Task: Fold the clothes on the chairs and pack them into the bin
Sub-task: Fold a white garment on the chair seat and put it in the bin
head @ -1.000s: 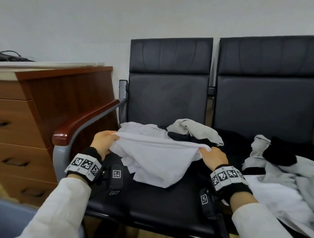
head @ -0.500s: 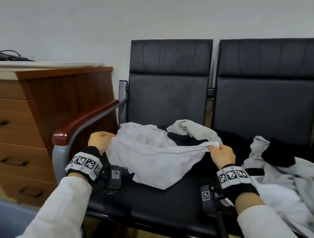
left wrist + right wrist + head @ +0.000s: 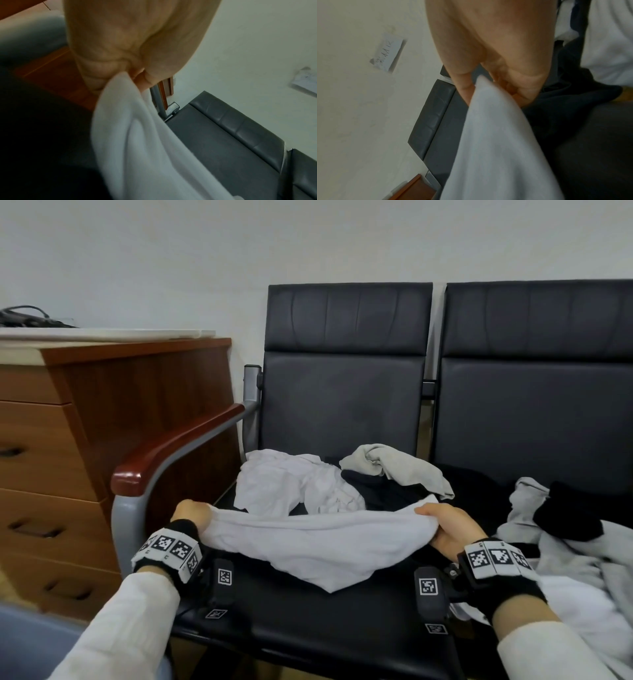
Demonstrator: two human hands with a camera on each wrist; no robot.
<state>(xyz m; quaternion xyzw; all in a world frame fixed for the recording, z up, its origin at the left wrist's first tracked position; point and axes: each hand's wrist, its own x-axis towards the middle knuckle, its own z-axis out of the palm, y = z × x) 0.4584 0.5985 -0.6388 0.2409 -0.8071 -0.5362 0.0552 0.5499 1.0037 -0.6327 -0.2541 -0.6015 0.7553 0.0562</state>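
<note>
A white garment (image 3: 318, 546) hangs stretched between my two hands over the black seat (image 3: 308, 621) of the left chair. My left hand (image 3: 193, 513) grips its left end, fingers curled round the cloth (image 3: 123, 121). At the other end my right hand (image 3: 445, 525) pinches the cloth (image 3: 496, 135). The garment's lower edge sags to a point on the seat. Behind it lie a crumpled white garment (image 3: 291, 484), a grey one (image 3: 397, 465) and a black one (image 3: 387, 491). No bin is in view.
A heap of grey, black and white clothes (image 3: 575, 542) covers the right chair. The left chair's wooden armrest (image 3: 171, 453) rises just left of my left hand. A wooden drawer cabinet (image 3: 68, 440) stands beyond it, against the wall.
Both hands have pulled the white garment toward me and spread apart, drawing it taut. The crumpled white garment behind it is now uncovered.
</note>
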